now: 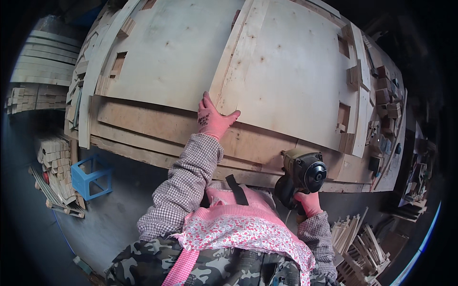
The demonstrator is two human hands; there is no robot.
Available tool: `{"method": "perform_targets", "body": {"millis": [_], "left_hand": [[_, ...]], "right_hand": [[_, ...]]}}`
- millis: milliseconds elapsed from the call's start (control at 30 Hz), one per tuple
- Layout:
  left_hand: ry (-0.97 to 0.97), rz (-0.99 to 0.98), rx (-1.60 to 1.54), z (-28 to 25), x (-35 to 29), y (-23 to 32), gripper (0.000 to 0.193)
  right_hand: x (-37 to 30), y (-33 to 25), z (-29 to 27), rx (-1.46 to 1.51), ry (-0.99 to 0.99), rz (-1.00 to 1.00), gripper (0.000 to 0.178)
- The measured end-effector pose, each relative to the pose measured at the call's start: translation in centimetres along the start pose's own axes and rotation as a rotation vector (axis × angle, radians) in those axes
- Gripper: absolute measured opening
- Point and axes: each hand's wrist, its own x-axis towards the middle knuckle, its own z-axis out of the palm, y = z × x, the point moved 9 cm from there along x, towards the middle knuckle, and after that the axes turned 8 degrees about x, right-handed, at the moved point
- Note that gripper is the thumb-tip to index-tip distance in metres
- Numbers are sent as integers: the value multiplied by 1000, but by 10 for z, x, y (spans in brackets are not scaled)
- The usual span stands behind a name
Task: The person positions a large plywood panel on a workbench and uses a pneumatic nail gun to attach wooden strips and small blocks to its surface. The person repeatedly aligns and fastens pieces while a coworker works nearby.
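My left hand (213,119), in a pink glove with dark fingertips, lies with thumb and fingers spread at the near edge of the plywood. It touches the corner where the right plywood sheet (296,71) overlaps or meets the left plywood sheet (174,52); I cannot tell which. In a matching glove, my right hand (310,202) is wrapped round the grip of a nail gun (305,169), partly hidden behind the tool's body. The gun hangs over the near edge of the wooden workbench (191,159), its round dark cap toward me.
Wooden strips (361,95) and small blocks edge the sheets. More blocks and tools (389,109) lie along the bench's right side. A blue plastic stool (90,177) and stacked wood pieces (56,164) stand at left. Loose wood offcuts (362,248) are piled on the floor at lower right.
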Motion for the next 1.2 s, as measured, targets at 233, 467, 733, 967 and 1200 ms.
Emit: {"method": "perform_targets", "body": {"millis": [233,467,733,967,1200], "left_hand": [[24,60,-1,-7,-5,2,101],[-112,124,-106,0,44,-8,63],[332,200,-325,9,29,-28,38],[432,138,-436,13,17,-40,38],[354,-85,-346,15,22,-39,36]], "right_hand": [[-2,48,-2,219,-56,-38,38],[10,100,-5,167,-62,-92,68],[15,127,-6,157,-5,-104,63],[10,117,-4,95,-11,-151,72],[18,145,-5,133,-34,-39,71]]}}
